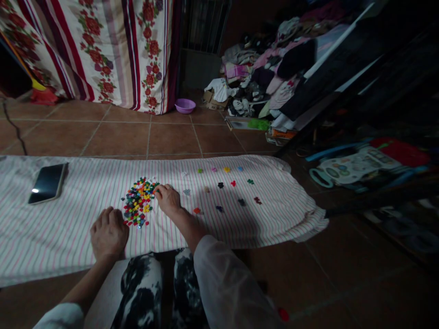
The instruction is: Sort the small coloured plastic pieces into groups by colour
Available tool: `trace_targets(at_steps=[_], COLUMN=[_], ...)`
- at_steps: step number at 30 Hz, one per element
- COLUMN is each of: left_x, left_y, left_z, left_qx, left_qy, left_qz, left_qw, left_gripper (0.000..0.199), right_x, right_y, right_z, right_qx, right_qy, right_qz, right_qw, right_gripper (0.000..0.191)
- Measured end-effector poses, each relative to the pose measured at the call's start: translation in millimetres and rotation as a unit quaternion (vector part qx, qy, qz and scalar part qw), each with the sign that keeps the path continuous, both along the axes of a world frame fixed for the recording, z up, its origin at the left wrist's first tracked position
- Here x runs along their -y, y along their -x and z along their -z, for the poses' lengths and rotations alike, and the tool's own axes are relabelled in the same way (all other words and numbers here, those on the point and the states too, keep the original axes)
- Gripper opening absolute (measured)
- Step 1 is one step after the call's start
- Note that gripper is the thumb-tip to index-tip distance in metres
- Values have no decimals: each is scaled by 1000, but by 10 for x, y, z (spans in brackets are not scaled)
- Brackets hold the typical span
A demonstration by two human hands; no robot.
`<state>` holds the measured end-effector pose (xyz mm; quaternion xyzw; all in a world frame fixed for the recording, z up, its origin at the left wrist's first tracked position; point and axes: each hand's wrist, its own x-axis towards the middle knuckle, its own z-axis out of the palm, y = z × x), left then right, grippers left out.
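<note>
A pile of small multicoloured pieces (137, 201) lies on the striped cloth (82, 196). My right hand (167, 198) is at the pile's right edge, its fingertips pinched together on something I cannot make out. Close to the pile's lower left, my left hand (109, 232) rests on the cloth with its fingers curled; whatever is under them is hidden. Small groups sorted by colour sit apart to the right, among them a yellow group (227, 169), a black group (220, 185), an orange group (196, 210) and a dark red group (257, 200).
A dark-screened tablet or phone (48, 183) lies on the cloth's left part. Beyond the cloth, a purple basin (185, 106) stands on the tiled floor beside a floral curtain (116, 55). Heaped clothes (264, 73) and a child's toy (360, 164) are at the right.
</note>
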<state>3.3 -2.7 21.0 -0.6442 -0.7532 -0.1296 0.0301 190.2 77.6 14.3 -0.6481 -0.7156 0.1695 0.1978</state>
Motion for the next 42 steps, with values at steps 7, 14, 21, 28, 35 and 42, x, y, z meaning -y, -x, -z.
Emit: trace_targets(at_steps=[7, 14, 21, 28, 35, 42], left_x=[3, -1, -2, -3, 8, 17], left_y=[-6, -1, -16, -18, -52, -68], left_z=[-10, -12, -47, -29, -95, -129], left_qx=[4, 5, 4, 14, 32, 41], left_qy=[3, 10, 15, 4, 23, 25], left_qz=[-7, -3, -7, -11, -21, -19], left_qw=[1000, 1000, 1000, 1000, 999, 999], left_gripper=[32, 35, 34, 37, 36, 39], right_x=[-5, 33, 25, 66, 4, -112], right_y=[14, -18, -9, -32, -174, -781], right_z=[24, -19, -38, -116, -283, -218], right_qx=[-55, -114, -133, -155, -213, -247], right_qy=[1, -10, -14, -30, -85, -110], right_qz=[20, 24, 43, 37, 51, 106], right_qw=[998, 993, 990, 987, 972, 957], right_gripper=[13, 12, 11, 12, 12, 21])
